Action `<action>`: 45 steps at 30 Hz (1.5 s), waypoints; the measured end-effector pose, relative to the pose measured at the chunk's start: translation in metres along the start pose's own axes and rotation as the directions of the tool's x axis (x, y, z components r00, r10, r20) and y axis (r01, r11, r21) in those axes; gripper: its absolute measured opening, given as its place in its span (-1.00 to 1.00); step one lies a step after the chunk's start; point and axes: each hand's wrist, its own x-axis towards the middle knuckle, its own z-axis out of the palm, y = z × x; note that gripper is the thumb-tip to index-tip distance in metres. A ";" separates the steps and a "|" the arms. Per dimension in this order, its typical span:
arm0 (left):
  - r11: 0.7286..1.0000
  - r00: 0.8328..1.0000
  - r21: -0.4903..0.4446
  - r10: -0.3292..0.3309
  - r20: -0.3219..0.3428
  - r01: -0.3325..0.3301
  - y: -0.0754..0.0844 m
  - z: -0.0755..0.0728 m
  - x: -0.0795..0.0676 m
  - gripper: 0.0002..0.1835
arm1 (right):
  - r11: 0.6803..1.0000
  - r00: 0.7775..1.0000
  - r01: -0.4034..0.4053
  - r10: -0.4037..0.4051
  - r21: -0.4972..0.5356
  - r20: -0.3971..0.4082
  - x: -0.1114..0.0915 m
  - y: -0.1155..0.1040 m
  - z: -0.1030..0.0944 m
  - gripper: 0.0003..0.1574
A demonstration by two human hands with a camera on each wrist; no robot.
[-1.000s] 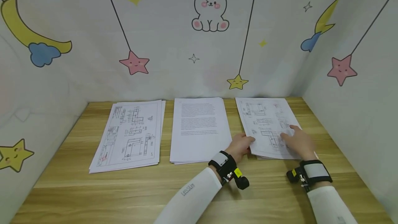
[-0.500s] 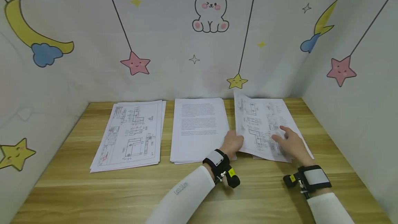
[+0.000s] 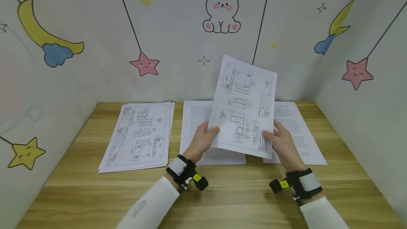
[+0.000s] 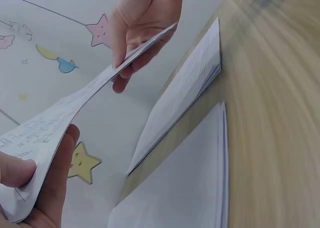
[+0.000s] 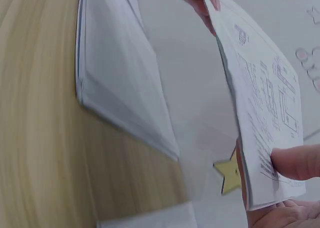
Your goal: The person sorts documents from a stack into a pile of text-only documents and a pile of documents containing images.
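Observation:
Both hands hold up a drawing sheet (image 3: 245, 105), printed with technical line drawings, above the table. My left hand (image 3: 201, 140) grips its lower left edge, thumb on the printed face and fingers behind. On the lower right edge, my right hand (image 3: 283, 144) pinches it the same way. In the wrist views the held paper (image 4: 55, 118) looks slightly bowed, and more than one sheet may be in it. Behind it, partly hidden, lie a middle stack of text pages (image 3: 219, 157) and a right-hand stack of text pages (image 3: 302, 137).
A left stack of drawing sheets (image 3: 136, 137) lies on the wooden table (image 3: 222, 193). Its sheets are slightly fanned. A printed white curtain (image 3: 178, 38) with stars, a moon and a rabbit closes off the back and sides.
The top drawing sheet lay on the right stack, with the left hand at its edge. Both hands have lifted it up and leftward, uncovering text pages below.

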 end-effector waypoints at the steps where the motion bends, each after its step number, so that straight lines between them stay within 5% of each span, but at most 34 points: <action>1: 1.000 1.000 0.022 0.017 -0.024 -0.016 0.001 -0.012 -0.004 -0.56 | 0.999 1.000 0.025 -0.025 0.020 0.013 -0.002 -0.005 0.010 -0.16; 6: 0.997 0.994 0.076 0.042 -0.099 -0.035 0.003 -0.077 -0.030 -0.54 | 0.989 0.990 0.132 -0.135 0.067 0.042 -0.004 -0.028 0.067 -0.31; 12: 0.973 0.977 0.221 -0.020 -0.214 0.069 0.002 -0.140 -0.061 -0.50 | 0.984 0.985 0.151 -0.157 0.093 0.070 0.003 -0.041 0.138 -0.59; 19: 0.913 0.926 0.318 -0.137 -0.352 0.256 -0.009 -0.196 -0.085 -0.42 | 0.989 0.966 0.147 -0.149 0.022 0.211 0.009 -0.046 0.213 -0.49; 24: 0.868 0.881 0.314 -0.243 -0.406 0.384 -0.027 -0.231 -0.096 -0.32 | 0.966 0.951 0.223 -0.187 -0.129 0.248 0.014 -0.044 0.252 -0.48; 29: 0.830 0.846 0.330 -0.277 -0.455 0.449 -0.042 -0.247 -0.099 -0.35 | 0.896 0.939 0.300 -0.216 -0.327 0.268 0.014 -0.043 0.283 -0.77; 35: 0.761 0.829 0.434 -0.236 -0.507 0.482 -0.050 -0.255 -0.102 -0.40 | 0.783 0.916 0.389 -0.273 -0.485 0.294 0.016 -0.046 0.303 -0.88; 40: 0.688 0.817 0.519 -0.194 -0.543 0.508 -0.053 -0.257 -0.100 -0.33 | 0.737 0.924 0.375 -0.244 -0.562 0.296 0.016 -0.049 0.302 -0.83; 45: 0.596 0.800 0.606 -0.107 -0.591 0.527 -0.047 -0.251 -0.095 -0.27 | 0.722 0.892 0.444 -0.304 -0.530 0.333 0.015 -0.058 0.280 -0.55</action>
